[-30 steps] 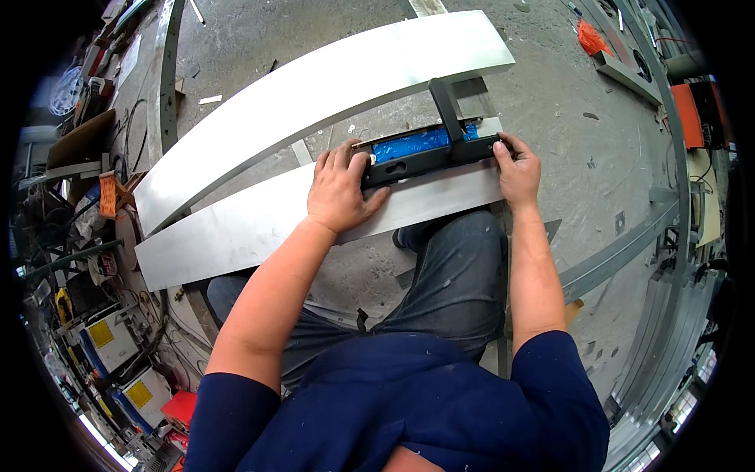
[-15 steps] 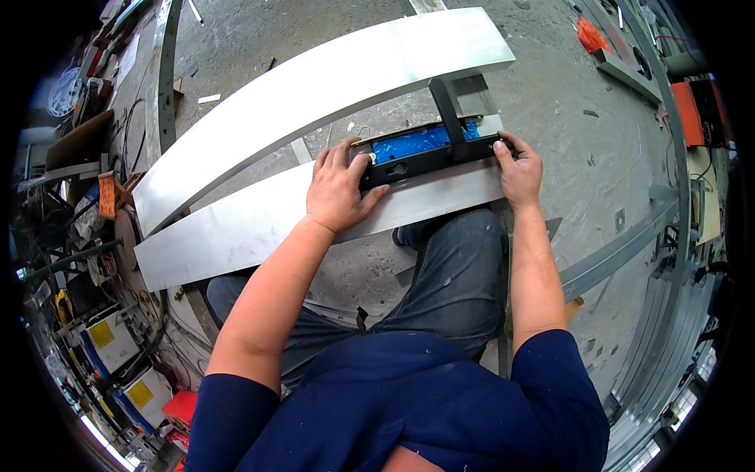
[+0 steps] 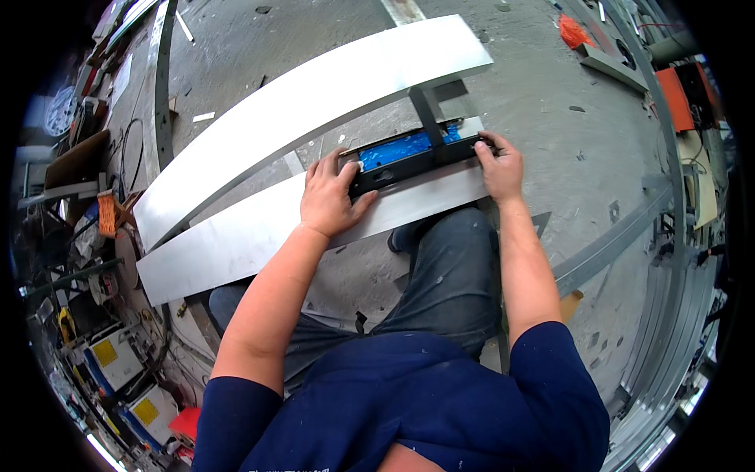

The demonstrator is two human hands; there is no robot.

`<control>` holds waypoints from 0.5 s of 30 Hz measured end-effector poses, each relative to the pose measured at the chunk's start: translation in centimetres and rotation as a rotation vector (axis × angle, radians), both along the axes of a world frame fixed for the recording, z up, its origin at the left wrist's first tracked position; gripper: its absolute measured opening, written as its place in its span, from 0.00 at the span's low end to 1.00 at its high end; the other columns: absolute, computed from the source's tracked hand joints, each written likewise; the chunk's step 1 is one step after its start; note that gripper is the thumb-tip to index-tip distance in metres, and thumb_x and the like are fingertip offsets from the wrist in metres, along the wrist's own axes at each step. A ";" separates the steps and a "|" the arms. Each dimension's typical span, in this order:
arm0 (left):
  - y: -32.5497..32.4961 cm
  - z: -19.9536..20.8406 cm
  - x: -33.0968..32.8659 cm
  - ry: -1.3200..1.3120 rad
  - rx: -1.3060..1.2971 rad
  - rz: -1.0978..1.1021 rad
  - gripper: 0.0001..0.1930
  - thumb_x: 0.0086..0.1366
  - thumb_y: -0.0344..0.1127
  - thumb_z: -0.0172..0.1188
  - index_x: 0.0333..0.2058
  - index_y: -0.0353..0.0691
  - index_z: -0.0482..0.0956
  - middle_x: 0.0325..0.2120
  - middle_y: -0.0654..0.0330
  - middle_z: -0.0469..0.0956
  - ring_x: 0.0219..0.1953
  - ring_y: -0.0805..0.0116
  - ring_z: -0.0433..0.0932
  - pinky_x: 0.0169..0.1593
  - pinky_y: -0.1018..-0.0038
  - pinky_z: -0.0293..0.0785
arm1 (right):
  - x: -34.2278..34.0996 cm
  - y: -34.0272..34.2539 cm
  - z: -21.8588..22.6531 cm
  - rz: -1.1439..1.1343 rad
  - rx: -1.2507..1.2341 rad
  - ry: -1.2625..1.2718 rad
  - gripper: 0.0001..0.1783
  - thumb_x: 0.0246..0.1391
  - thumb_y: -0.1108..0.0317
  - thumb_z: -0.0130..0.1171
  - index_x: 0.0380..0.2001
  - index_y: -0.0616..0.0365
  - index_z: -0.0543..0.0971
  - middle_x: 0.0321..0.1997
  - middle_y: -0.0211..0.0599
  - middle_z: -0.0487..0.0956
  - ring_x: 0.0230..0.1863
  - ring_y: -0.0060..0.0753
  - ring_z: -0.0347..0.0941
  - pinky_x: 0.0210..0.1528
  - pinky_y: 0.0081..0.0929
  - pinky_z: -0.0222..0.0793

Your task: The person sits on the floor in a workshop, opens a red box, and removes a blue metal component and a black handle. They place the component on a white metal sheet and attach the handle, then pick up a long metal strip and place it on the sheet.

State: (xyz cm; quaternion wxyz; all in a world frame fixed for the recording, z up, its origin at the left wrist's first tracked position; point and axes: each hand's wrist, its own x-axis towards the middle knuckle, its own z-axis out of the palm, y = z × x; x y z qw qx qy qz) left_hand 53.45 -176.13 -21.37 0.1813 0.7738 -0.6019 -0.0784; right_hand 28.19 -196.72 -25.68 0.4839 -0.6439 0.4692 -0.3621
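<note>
A long black rectangular metal piece (image 3: 413, 167) with a blue film-like inner face (image 3: 393, 149) lies along the nearer white metal panel (image 3: 228, 242). From its far side a flat black strip (image 3: 425, 116) sticks out. My left hand (image 3: 326, 197) grips the piece's left end, fingers over the far edge and thumb along the near side. At the right end, my right hand (image 3: 501, 167) pinches it with the thumb on the front face. A second, curved white panel (image 3: 314, 90) lies beyond, apart from the piece and almost meeting the first panel at the left.
My legs (image 3: 448, 267) are under the nearer panel's front edge. Grey steel beams (image 3: 617, 240) run across the floor at right. An orange bag (image 3: 576, 31) lies far right. White boxes with yellow labels (image 3: 116, 354), cables and tools crowd the left side.
The view has shifted slightly, so the panels, the black piece and my hands appear a little farther left. Both hands keep their hold on the same ends.
</note>
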 end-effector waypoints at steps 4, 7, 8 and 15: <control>0.0 -0.2 0.0 0.013 0.007 0.015 0.25 0.55 0.52 0.67 0.46 0.42 0.77 0.59 0.47 0.67 0.61 0.46 0.66 0.68 0.55 0.54 | -0.3 -0.4 -0.5 0.014 -0.031 0.064 0.14 0.56 0.67 0.62 0.44 0.63 0.83 0.31 0.30 0.81 0.30 0.16 0.71 0.35 0.19 0.69; -0.1 -0.4 0.0 0.022 -0.014 -0.001 0.26 0.56 0.52 0.67 0.47 0.42 0.76 0.59 0.47 0.67 0.61 0.46 0.66 0.68 0.55 0.55 | -0.6 -0.7 -0.8 -0.043 0.110 -0.109 0.14 0.57 0.68 0.57 0.43 0.64 0.83 0.31 0.32 0.81 0.28 0.16 0.72 0.30 0.19 0.68; -0.3 -0.3 -0.3 0.021 -0.017 -0.011 0.26 0.55 0.52 0.67 0.47 0.41 0.76 0.58 0.48 0.68 0.60 0.47 0.67 0.67 0.55 0.56 | -1.2 -1.0 -1.1 -0.076 0.177 -0.208 0.13 0.58 0.69 0.56 0.42 0.65 0.82 0.31 0.32 0.81 0.27 0.16 0.72 0.29 0.18 0.68; 0.1 -0.6 -0.3 0.001 0.002 0.012 0.26 0.54 0.51 0.68 0.47 0.41 0.75 0.57 0.48 0.69 0.60 0.48 0.67 0.66 0.55 0.57 | -1.0 -1.0 -0.9 -0.121 0.272 -0.405 0.11 0.59 0.70 0.49 0.33 0.63 0.79 0.29 0.34 0.78 0.24 0.18 0.72 0.23 0.20 0.67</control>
